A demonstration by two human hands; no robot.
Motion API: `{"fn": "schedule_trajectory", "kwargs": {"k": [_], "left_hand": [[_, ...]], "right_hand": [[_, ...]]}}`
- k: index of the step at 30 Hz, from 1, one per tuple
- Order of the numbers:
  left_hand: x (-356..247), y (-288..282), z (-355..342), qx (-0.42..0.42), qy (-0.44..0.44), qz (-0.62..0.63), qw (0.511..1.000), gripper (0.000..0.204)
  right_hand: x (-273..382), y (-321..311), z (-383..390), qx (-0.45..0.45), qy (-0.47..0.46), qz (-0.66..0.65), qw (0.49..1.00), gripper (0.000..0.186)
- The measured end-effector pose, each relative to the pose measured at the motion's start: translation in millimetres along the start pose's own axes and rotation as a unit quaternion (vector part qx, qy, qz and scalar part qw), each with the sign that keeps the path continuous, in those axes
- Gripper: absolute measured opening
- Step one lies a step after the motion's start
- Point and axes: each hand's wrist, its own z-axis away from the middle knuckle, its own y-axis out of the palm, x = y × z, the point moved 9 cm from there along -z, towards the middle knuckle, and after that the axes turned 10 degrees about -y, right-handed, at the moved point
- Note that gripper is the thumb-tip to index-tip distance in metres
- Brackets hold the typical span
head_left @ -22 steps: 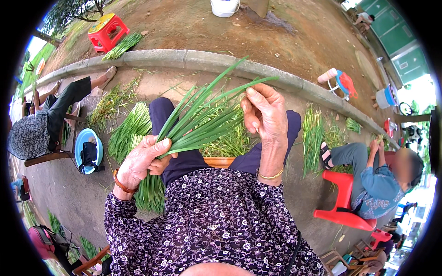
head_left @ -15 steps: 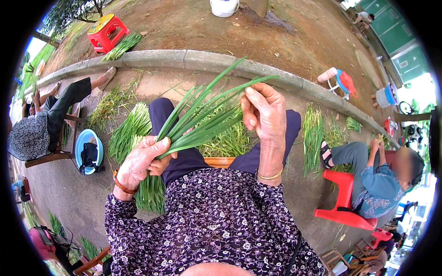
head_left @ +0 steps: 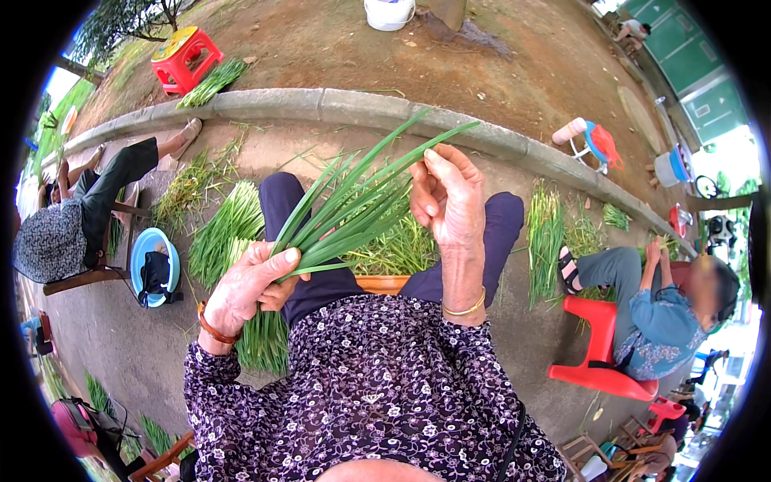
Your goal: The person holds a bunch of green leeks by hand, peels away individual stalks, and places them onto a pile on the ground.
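My left hand is closed around the lower ends of a bunch of green chives. Their long flat leaves fan out up and to the right above my lap. At the upper right of the bunch, my right hand has its thumb and forefinger pinched at a long chive leaf near its tip; the other fingers curl in. Beside my left leg lies a heap of chives, and more chives show below my left wrist. Loose yellowish-green trimmings lie between my knees.
A blue basin with a dark bag stands left. Seated people are on both sides, the right one on a red chair. A stone kerb crosses ahead, with a red stool beyond. More chives lie right.
My right hand has shifted slightly left and down, its fingertips still at the leaf. The bunch's leaves have moved a little; my left hand keeps its hold.
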Motion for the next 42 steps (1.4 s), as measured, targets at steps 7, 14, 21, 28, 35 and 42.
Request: {"fn": "schedule_trajectory", "kwargs": {"k": [7,14,21,28,35,42], "left_hand": [[1.1,-2.1,-0.3,-0.016,-0.002,0.015,1.000,0.031],[1.4,-8.2,-1.4,-0.043,0.007,0.054,0.998,0.018],[4.5,-11.6,-1.4,-0.047,-0.002,0.067,0.997,0.016],[5.7,-13.4,-1.1,-0.042,-0.004,0.079,0.996,0.017],[5.8,-12.5,-0.6,-0.014,0.008,0.090,0.996,0.010],[6.7,-12.4,-1.2,-0.010,0.006,0.089,0.996,0.011]], "right_hand": [[-2.9,-3.0,-0.2,-0.039,-0.014,0.010,0.999,0.006],[-3.3,-4.7,0.0,-0.041,-0.018,0.010,0.999,0.005],[-1.6,0.3,-0.9,-0.015,-0.018,-0.012,1.000,0.007],[-3.1,2.0,-2.2,0.006,-0.011,-0.020,1.000,0.012],[-4.4,-0.8,-3.9,0.017,-0.011,-0.037,0.999,0.011],[-2.4,-2.8,-4.7,0.014,-0.015,-0.053,0.998,0.013]]}}
